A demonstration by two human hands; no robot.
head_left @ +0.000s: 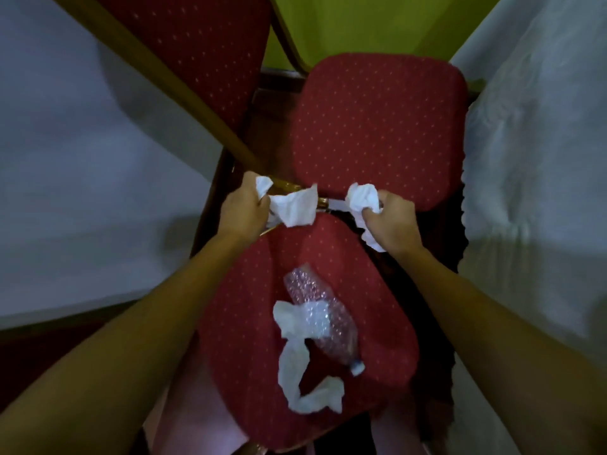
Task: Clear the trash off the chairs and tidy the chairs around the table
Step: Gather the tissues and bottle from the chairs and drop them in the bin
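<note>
The job looks half done. Mid-frame, the left hand grips a white tissue, maybe a gold chair rail too. The right hand squeezes a crumpled tissue. A squashed clear bottle and a long twisted tissue lie on the red chair at the bottom.

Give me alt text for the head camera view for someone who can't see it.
The left hand grips a white tissue and the right hand another tissue, at the far edge of a red chair seat. A crushed plastic bottle and a loose tissue lie on it.
</note>
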